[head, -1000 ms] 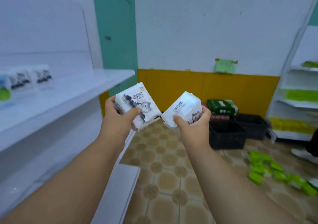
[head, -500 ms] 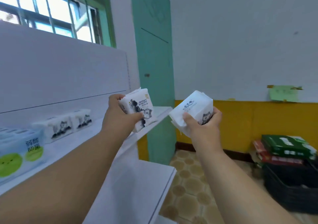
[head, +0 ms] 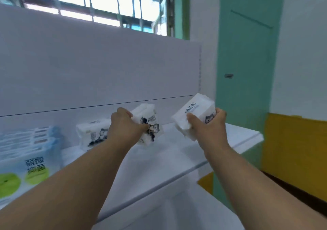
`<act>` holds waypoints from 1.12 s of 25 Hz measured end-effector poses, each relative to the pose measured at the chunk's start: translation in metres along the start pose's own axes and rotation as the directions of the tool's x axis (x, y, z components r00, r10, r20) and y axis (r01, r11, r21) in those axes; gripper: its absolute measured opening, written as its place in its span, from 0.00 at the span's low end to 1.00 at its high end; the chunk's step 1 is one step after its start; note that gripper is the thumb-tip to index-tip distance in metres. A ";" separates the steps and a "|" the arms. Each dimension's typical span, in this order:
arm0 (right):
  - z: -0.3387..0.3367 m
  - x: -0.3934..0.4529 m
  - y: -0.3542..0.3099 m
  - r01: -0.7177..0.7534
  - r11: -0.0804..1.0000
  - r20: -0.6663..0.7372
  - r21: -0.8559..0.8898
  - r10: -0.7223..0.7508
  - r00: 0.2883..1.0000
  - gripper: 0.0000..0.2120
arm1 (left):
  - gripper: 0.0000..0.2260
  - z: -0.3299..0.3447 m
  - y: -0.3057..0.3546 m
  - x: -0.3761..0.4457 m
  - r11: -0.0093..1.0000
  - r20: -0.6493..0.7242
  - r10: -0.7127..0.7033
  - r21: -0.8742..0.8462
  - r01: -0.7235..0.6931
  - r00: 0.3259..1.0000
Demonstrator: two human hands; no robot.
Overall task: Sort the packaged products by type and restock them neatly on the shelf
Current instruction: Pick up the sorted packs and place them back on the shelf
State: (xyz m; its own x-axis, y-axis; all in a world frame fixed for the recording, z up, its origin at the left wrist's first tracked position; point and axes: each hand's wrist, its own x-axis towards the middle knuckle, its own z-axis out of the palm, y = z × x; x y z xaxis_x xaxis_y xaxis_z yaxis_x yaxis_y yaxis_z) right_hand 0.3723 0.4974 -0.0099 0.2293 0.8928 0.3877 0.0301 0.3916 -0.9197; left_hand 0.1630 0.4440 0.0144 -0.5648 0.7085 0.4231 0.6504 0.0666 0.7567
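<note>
My left hand [head: 126, 127] grips a white tissue pack with a cat print [head: 149, 123], held tilted just above the white shelf [head: 177, 155], right of a matching cat-print pack [head: 93, 135] that stands on the shelf. My right hand [head: 208, 129] grips a second white cat-print pack [head: 194, 114], raised over the shelf's right part. At the far left of the shelf stands a blue-and-white pack with green circles [head: 23, 160].
The shelf's white back panel [head: 99, 67] rises behind the packs. Above it is a barred window [head: 106, 1]. A green door [head: 246, 70] and a white-and-yellow wall [head: 297, 141] lie to the right. A lower shelf board [head: 177, 215] shows below.
My view has swung left and up to the shelf. Both hands moved forward with their packs; the left pack now hangs over the shelf beside the standing one.
</note>
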 end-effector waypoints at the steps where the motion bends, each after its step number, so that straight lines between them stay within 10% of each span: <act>1: 0.016 0.012 0.004 -0.033 0.999 0.032 0.032 0.032 0.999 0.35 | 0.25 -0.006 -0.010 0.004 0.997 -0.001 -0.026 0.074 0.026 1.000; 7: 0.115 0.048 0.020 -0.325 0.931 0.292 0.168 0.268 0.918 0.36 | 0.31 -0.027 -0.054 0.011 0.934 -0.033 0.001 0.358 0.011 0.999; 13: 0.165 0.070 0.035 -0.490 0.872 0.250 0.010 0.472 0.846 0.41 | 0.29 -0.018 -0.057 0.017 0.819 -0.003 0.171 0.556 -0.141 0.985; 19: 0.163 0.086 0.055 -0.015 0.789 0.275 -0.614 0.232 0.933 0.37 | 0.23 -0.021 -0.047 0.034 0.686 0.062 0.218 0.700 -0.198 0.974; 23: 0.151 0.113 0.060 -0.107 0.918 0.565 -0.382 0.324 0.759 0.36 | 0.22 -0.017 -0.047 0.049 0.747 0.056 0.147 0.648 -0.148 0.988; 28: 0.143 0.131 0.096 0.374 0.846 0.763 -0.380 0.059 0.643 0.42 | 0.24 -0.008 -0.053 0.051 0.723 0.035 0.199 0.669 -0.171 0.979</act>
State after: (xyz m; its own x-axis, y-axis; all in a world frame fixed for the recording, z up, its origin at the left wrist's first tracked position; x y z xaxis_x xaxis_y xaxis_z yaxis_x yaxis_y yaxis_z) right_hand 0.2664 0.6833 -0.0381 -0.5934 0.7674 0.2430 0.4813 0.5802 -0.6570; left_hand 0.0962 0.4710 0.0000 -0.4062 0.7319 0.5472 0.9067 0.3973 0.1416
